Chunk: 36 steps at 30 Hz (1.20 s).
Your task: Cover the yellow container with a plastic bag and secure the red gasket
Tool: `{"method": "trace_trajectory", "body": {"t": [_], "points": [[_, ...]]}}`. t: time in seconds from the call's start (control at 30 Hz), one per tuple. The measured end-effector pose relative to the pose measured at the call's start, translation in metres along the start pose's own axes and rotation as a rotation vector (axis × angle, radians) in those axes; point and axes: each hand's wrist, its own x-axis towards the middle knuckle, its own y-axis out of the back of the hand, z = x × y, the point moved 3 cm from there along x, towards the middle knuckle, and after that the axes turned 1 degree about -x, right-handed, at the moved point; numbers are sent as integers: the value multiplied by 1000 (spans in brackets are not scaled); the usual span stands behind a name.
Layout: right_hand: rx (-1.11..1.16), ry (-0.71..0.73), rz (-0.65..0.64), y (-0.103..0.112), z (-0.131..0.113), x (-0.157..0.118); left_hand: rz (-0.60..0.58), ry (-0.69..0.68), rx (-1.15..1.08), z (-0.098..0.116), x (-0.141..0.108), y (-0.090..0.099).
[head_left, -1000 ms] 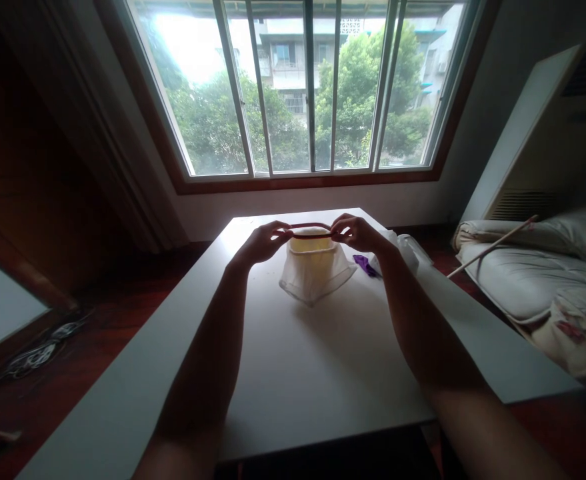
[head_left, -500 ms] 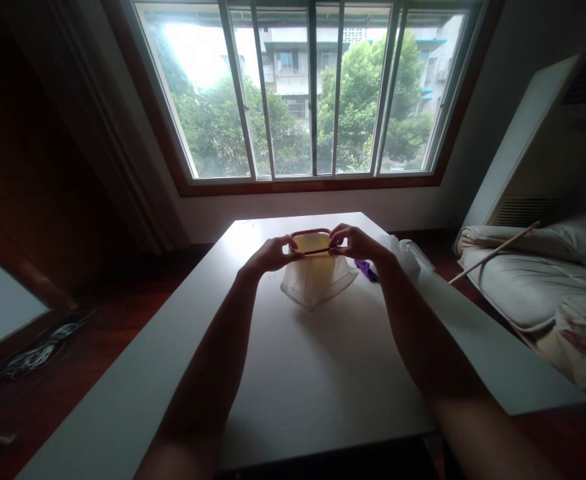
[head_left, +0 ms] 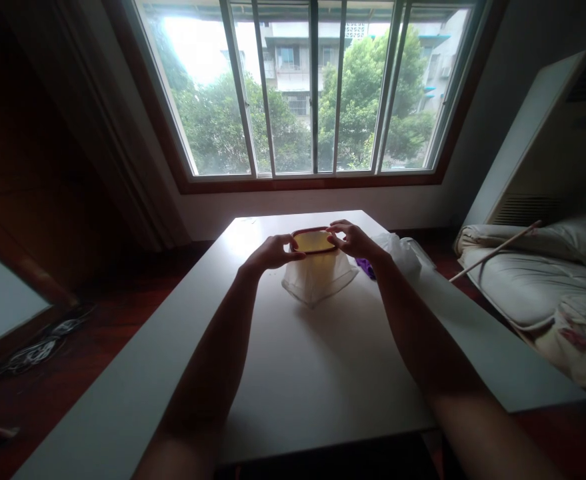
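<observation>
A small yellow trash bin (head_left: pixel 317 271) stands on the white table, with a clear plastic bag (head_left: pixel 300 288) draped over its outside. Around its mouth lies a dark red rim ring (head_left: pixel 317 252), level and oval. My left hand (head_left: pixel 271 253) grips the ring's left end, thumb in front and fingers behind. At the right end, my right hand (head_left: pixel 353 241) has its thumb and fingertips closed on the ring. Just right of the bin, partly behind my right wrist, are a purple piece of plastic or cloth (head_left: pixel 365 268) and a crumpled white plastic bag (head_left: pixel 403 255).
The white table (head_left: pixel 323 373) stretches from me toward the window (head_left: pixel 313 100). To the right, a thin stick (head_left: pixel 493 252) leans over a pale cushioned seat (head_left: pixel 517 287). Coiled cables (head_left: pixel 37 353) lie on the red-brown floor at left.
The ring's front side, earlier a straight bar between my hands, now curves around the bin's mouth. My right fingers have spread slightly and shifted along its right end. My left hand has barely moved.
</observation>
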Motion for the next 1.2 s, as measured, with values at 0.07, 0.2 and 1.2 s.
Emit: {"method": "trace_trajectory", "body": {"t": [0.07,0.2,1.2], "points": [[-20,-35,-23,-5,3,0,-2,-3,5,2,0,1],[-1,-146,-115,-10,7,-1,13,-4,60,6,0,-1],[64,-174,-136,-15,13,0,185,-33,207,26,5,-42]]}}
